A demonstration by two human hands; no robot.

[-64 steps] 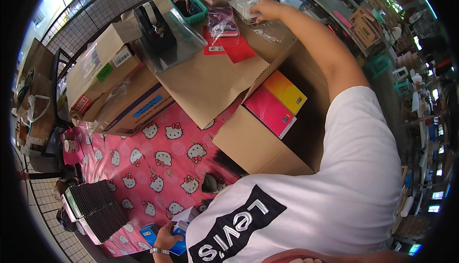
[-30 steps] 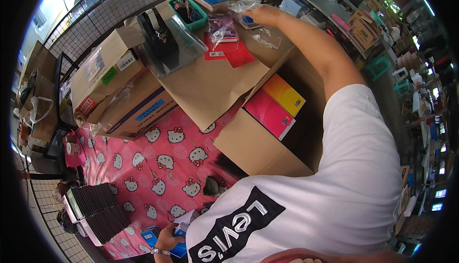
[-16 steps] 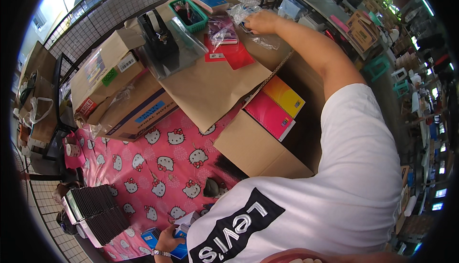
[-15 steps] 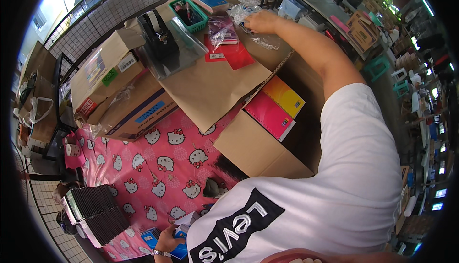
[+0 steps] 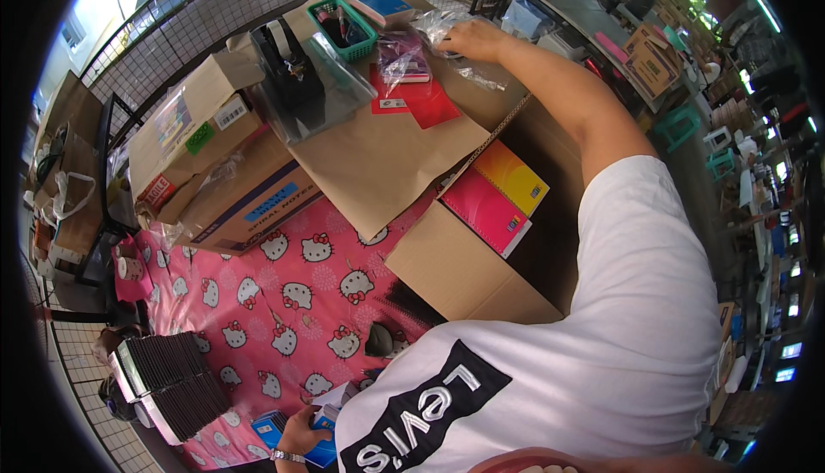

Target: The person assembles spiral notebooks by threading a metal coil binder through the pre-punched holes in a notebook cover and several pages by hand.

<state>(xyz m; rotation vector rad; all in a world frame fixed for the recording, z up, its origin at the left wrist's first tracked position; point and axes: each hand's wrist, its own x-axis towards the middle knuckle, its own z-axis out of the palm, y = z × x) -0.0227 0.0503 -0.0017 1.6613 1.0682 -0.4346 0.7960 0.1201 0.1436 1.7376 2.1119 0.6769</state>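
Observation:
My right hand point(image 5: 477, 41) reaches to the far end of the work surface, its fingers bent down onto crumpled clear plastic bags point(image 5: 436, 26). Beside it lie a purple notebook in clear wrap point(image 5: 402, 59) and red covers point(image 5: 430, 105). Close to my body at the lower left, my left hand point(image 5: 302, 435) grips blue notebooks point(image 5: 321, 451), thumb on top; part of them is hidden by my shirt. Pink and yellow spiral notebooks point(image 5: 485, 207) stand in an open carton point(image 5: 468, 262) in front of me.
Stacked black spiral-bound books point(image 5: 168, 378) sit at the left on a pink patterned cloth point(image 5: 258, 288). Cartons point(image 5: 232, 202) stand behind, with a black tape dispenser point(image 5: 288, 69), a green basket point(image 5: 348, 39) and a blue book point(image 5: 378, 2). A wire-mesh fence point(image 5: 228, 18) runs along the back.
My right hand has shifted slightly at the plastic bags, and the crumpled plastic under its fingers has changed shape. My left hand stays on the blue notebooks.

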